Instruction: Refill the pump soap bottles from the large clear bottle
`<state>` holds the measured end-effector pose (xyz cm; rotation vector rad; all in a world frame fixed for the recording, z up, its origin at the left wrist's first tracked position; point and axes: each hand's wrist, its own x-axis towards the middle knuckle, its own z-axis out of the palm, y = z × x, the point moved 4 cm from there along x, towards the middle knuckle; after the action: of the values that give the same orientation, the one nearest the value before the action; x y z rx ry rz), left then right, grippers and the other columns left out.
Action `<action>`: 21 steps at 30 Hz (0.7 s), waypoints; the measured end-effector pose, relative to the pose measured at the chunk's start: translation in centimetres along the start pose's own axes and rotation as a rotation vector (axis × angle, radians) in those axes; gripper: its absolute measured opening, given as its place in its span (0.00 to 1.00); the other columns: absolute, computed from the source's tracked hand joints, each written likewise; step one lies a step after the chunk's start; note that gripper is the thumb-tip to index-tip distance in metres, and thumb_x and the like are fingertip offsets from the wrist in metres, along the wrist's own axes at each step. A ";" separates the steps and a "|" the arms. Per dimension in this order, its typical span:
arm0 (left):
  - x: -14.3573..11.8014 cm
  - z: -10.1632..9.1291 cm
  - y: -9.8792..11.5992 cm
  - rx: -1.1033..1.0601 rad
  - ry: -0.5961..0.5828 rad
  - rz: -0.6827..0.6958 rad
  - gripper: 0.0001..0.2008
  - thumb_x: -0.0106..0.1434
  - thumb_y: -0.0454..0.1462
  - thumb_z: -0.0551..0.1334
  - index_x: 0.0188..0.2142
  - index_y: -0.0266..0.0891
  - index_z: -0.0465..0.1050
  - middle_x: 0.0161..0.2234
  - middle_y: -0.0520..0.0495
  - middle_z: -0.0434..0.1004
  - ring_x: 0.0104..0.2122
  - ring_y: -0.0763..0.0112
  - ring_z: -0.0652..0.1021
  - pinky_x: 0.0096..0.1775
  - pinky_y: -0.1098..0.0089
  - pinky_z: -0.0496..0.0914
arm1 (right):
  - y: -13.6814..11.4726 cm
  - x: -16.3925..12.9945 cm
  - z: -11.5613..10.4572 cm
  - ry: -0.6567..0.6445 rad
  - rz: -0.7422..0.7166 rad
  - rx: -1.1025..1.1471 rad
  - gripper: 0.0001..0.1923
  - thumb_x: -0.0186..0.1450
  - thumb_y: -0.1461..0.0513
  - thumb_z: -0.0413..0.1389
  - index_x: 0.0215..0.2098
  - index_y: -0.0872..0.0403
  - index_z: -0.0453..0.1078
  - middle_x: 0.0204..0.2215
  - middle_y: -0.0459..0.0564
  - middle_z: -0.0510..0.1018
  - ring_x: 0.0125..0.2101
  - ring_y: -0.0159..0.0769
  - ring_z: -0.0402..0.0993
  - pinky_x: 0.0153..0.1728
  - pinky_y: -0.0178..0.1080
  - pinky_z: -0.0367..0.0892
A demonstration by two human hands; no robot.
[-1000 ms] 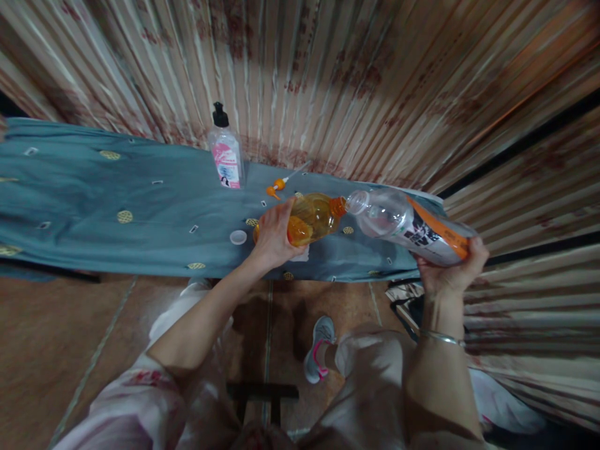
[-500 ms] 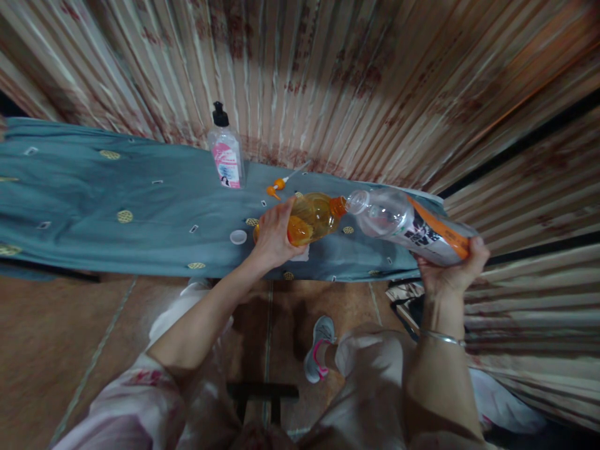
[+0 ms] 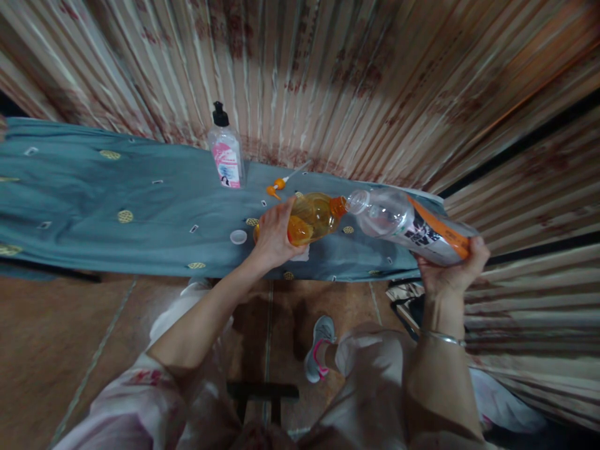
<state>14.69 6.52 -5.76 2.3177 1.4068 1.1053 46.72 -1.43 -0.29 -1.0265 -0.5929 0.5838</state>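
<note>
- A grey shoe with pink trim is standing on the floor, on the near side of the surface, between the person's knees.
- The left hand is wrapping its grip closed around the orange bottle, holding it tilted above the near edge of the surface, neck pointing right.
- The right hand is closing its grip on the base of the clear bottle, which is lying nearly level off the right end of the surface, its open mouth touching the orange bottle's neck.
- A white cap is lying on the surface just left of the left hand.
- An orange pump head with a white tube is lying on the surface just beyond the orange bottle.
- A pump bottle with a pink label is standing upright at the far edge of the surface, against the curtain.
</note>
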 end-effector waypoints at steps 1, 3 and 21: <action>0.0 0.0 0.0 0.000 -0.002 -0.005 0.50 0.45 0.42 0.71 0.62 0.37 0.47 0.56 0.35 0.65 0.54 0.47 0.69 0.54 0.49 0.64 | 0.0 0.0 0.0 0.001 0.004 -0.001 0.24 0.48 0.45 0.54 0.33 0.54 0.70 0.27 0.44 0.71 0.25 0.32 0.69 0.16 0.33 0.64; 0.0 0.0 0.0 -0.002 -0.008 -0.007 0.50 0.45 0.41 0.71 0.63 0.37 0.47 0.56 0.35 0.65 0.54 0.47 0.69 0.54 0.49 0.64 | 0.0 0.1 -0.1 0.008 0.009 -0.002 0.24 0.48 0.45 0.54 0.33 0.54 0.70 0.27 0.45 0.71 0.26 0.33 0.69 0.16 0.32 0.64; 0.0 -0.1 0.1 -0.019 -0.013 -0.010 0.49 0.45 0.42 0.69 0.62 0.39 0.47 0.56 0.35 0.65 0.54 0.47 0.68 0.55 0.50 0.63 | -0.1 -0.1 0.2 -0.009 0.005 -0.010 0.23 0.48 0.45 0.54 0.33 0.53 0.70 0.26 0.43 0.71 0.24 0.32 0.69 0.14 0.31 0.63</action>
<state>14.68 6.44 -5.60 2.2979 1.3959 1.0936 46.54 -1.44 -0.13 -1.0355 -0.6022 0.5903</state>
